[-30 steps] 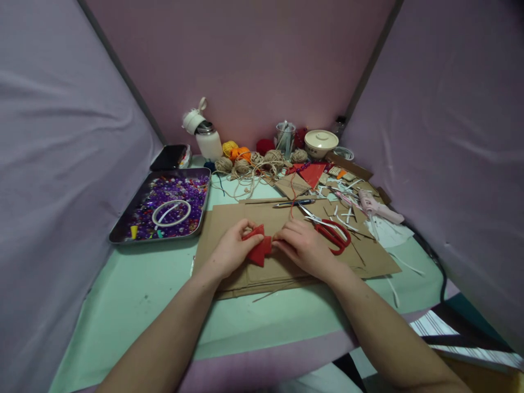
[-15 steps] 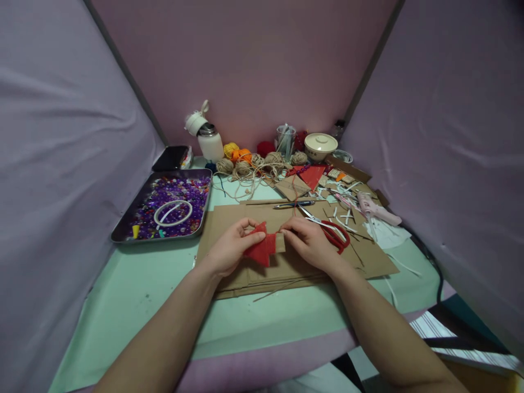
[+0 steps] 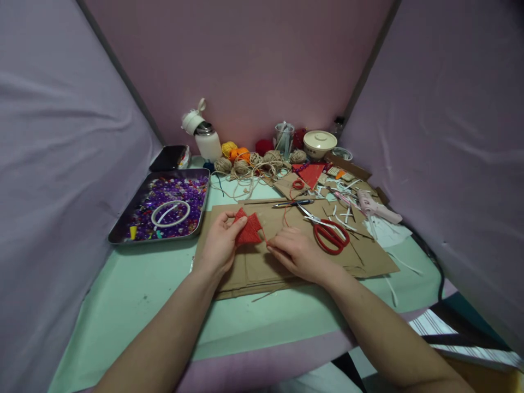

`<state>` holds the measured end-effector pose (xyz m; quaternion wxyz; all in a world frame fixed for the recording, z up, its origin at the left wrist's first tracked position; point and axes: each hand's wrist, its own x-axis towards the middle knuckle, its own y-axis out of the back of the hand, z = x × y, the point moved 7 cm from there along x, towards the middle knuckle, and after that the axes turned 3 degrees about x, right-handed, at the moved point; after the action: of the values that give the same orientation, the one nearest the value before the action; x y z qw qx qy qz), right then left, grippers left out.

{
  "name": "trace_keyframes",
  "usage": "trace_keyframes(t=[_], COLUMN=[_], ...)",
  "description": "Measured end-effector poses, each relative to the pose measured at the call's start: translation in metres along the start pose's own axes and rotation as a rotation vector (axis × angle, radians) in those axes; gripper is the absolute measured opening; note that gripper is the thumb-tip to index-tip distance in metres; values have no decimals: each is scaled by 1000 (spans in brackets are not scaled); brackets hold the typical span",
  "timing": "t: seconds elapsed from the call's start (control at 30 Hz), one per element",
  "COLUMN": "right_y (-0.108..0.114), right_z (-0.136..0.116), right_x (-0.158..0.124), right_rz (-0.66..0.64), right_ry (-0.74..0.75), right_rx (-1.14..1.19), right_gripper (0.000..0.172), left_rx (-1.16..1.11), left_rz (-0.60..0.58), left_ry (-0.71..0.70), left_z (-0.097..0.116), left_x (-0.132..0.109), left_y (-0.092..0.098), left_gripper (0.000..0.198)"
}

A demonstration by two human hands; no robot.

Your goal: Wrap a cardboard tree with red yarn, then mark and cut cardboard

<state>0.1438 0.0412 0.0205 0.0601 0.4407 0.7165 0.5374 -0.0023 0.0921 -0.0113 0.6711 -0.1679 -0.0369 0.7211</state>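
Pinched in my left hand (image 3: 221, 240) is a small cardboard cutout wrapped in red yarn (image 3: 249, 229), held above the cardboard sheets. A bare cardboard bit shows at its right end. My right hand (image 3: 295, 251) is closed on a red yarn strand (image 3: 265, 237), which runs taut from the cutout to the fingertips. More of that strand trails up past the pen toward a small red yarn coil (image 3: 298, 185). Beside my right hand, red-handled scissors (image 3: 331, 237) lie with their blades apart.
Stacked cardboard sheets (image 3: 262, 273) lie beneath my hands. A metal tray (image 3: 159, 243) of purple beads stands left. Behind are a pen (image 3: 292, 204), twine balls (image 3: 241, 166), a white jar (image 3: 208, 144) and a lidded bowl (image 3: 320, 144). A pink glue gun (image 3: 379, 208) and paper scraps lie right.
My left hand has shifted left and turned the wrapped cutout. My right hand has moved lower and left, with the strand now stretched between them. The scissors' handles and the red coil have come into view.
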Motion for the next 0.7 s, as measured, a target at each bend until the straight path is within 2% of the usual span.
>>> trace_keyframes(t=[0.2, 0.37, 0.53, 0.7], right_y=[5, 6, 13, 20], right_z=[-1, 6, 20, 27], right_x=[-1, 0, 0, -1], right_rz=[50, 54, 86, 131], right_ry=[-5, -29, -107, -199], right_rx=[-47, -83, 35, 311], right_gripper=[23, 23, 17, 12], left_rx=[328, 555, 453, 344], left_rz=[-60, -207, -360, -427], left_ry=[-62, -25, 145, 213], left_z=[-5, -8, -15, -17], left_x=[0, -9, -17, -18], left_y=[1, -10, -18, -19], left_gripper=[28, 22, 26, 30])
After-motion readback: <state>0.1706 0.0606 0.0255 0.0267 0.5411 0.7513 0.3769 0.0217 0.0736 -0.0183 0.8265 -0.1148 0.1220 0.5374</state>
